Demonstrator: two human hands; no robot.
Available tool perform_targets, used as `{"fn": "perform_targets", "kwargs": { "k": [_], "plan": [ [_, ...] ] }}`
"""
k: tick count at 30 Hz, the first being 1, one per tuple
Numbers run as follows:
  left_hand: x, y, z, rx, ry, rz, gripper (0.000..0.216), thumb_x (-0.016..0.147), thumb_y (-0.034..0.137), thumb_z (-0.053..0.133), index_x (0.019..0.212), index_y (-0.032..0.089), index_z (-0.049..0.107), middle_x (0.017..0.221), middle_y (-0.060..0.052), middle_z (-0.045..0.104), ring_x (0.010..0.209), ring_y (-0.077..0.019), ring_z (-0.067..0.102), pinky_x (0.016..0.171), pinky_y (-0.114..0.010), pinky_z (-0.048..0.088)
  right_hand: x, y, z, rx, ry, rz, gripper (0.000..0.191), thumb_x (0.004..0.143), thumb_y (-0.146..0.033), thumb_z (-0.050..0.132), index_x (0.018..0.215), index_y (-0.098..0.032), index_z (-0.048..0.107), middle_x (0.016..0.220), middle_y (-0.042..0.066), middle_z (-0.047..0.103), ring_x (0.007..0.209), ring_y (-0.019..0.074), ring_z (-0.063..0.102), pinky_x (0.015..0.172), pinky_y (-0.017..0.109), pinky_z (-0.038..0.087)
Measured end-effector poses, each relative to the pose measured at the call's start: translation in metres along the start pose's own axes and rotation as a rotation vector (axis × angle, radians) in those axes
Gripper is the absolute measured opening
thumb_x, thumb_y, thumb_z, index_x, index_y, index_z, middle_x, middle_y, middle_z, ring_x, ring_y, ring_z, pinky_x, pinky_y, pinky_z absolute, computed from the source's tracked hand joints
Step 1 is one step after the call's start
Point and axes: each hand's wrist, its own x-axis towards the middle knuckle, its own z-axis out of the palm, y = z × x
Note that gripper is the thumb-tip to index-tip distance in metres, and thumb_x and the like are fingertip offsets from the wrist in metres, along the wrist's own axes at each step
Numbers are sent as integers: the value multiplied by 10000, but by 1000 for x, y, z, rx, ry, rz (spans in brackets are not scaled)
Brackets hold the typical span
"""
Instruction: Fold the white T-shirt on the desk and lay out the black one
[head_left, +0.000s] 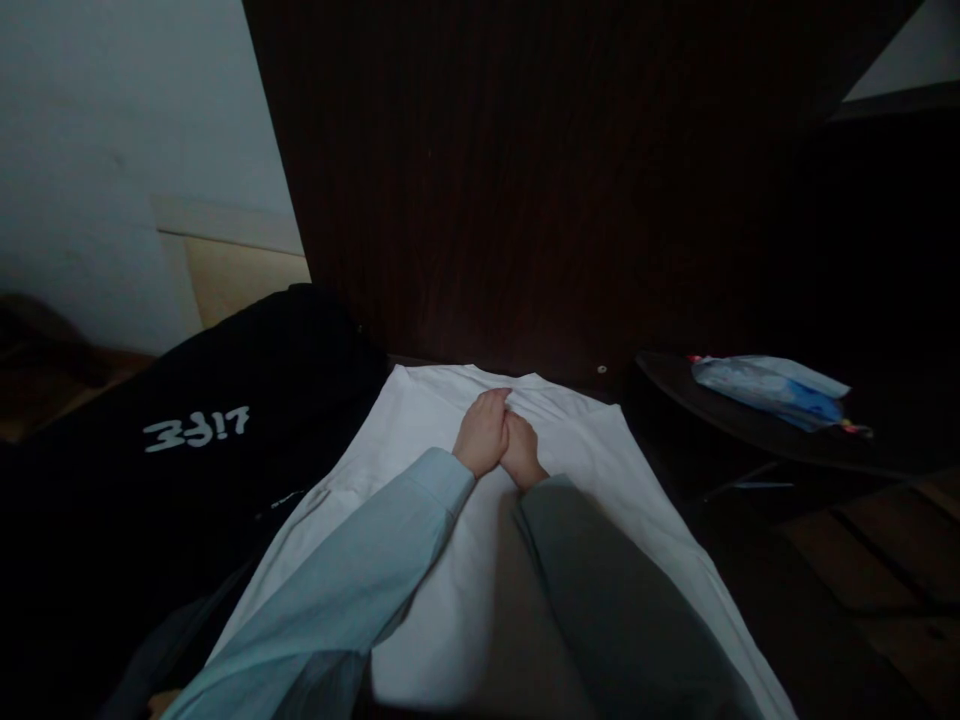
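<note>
- Our two sleeves fill the bottom of the frame: a pale blue left sleeve (pixel 352 580) coming in from the lower left and a grey right sleeve (pixel 615 600) from the lower middle, both lying over the cloth.
- Behind everything we see a dark wooden panel (pixel 540 180) across the upper middle and right, with a pale wall (pixel 112 150) in the upper left.
- We have a white garment (pixel 600 450) spread flat down the centre, plain and mostly smooth. Its far edge lies at the foot of the panel, with soft creases near our fingers.
- Left of centre, a black garment (pixel 225 380) lies touching the white one's left edge, with white lettering (pixel 196 430) on it.
- At the right, a dark round table (pixel 750 425) stands just beside the white garment.
- On it lies a blue and white plastic packet (pixel 772 388).
- Our left hand (pixel 482 432) and right hand (pixel 523 452) sit pressed side by side at the garment's far end, fingers curled down onto the cloth. We cannot tell whether they pinch it or only rest on it.
</note>
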Motion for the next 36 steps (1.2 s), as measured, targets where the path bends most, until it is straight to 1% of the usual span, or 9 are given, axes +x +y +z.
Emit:
{"fn": "perform_targets", "kwargs": {
  "k": [2,5,9,14,17,20,23,28,36],
  "plan": [
    [-2,3,-2,24,-68,85,441,703,44,361,1136,109,416,1100,-123,512,1062,-209,448,946,-381,381,0,0,1,0,-28,-10,258,813,-178,375,871,-132,621,893,122,641,808,200,586,657,264,394],
    [-1,7,-10,102,-128,82,422,717,67,368,1134,109,423,1121,-128,507,1080,-209,440,950,-374,380,2,0,2,38,-47,-77,266,800,-158,376,876,-131,629,896,124,645,839,216,586,693,279,408],
    [-6,8,-39,287,-306,89,394,731,112,404,1121,127,455,1124,-134,518,1075,-223,462,927,-382,393,4,1,5,111,-2,-82,238,775,-175,418,937,-177,591,844,74,652,795,184,589,679,260,414],
    [-50,-12,-116,418,-548,79,528,687,62,421,1212,111,414,1211,-161,494,1136,-238,448,936,-382,395,2,1,9,285,15,-159,160,752,-273,501,879,-219,582,760,-12,629,679,119,561,627,211,394],
    [-82,-30,-169,461,-582,-9,560,668,38,405,1216,149,436,1230,-133,497,1131,-221,466,945,-364,397,1,1,10,283,32,-200,134,748,-260,496,818,-211,598,744,-10,616,659,113,538,629,210,378],
    [-103,-43,-201,467,-579,-59,553,656,75,448,1201,170,463,1229,-107,500,1109,-208,484,931,-335,412,0,0,9,279,28,-232,131,741,-230,486,797,-203,601,710,-15,597,639,112,518,629,208,368],
    [-114,-46,-207,521,-478,-91,414,702,134,458,1106,178,532,1150,-94,547,1034,-210,525,899,-343,432,0,-1,7,269,27,-252,110,728,-215,491,754,-195,596,685,-14,582,644,115,508,623,205,360],
    [-123,-40,-196,563,-339,-163,205,765,228,442,908,173,578,934,-75,585,811,-191,575,728,-308,482,-1,-1,6,269,47,-241,108,720,-222,501,759,-199,598,681,-19,580,621,109,496,612,203,351],
    [-136,-45,-192,413,-158,-224,235,835,299,371,873,186,573,911,-62,581,814,-162,578,716,-257,475,0,0,9,310,19,-172,118,717,-288,525,755,-211,607,591,-38,551,544,100,476,554,197,331]
  ]
}}
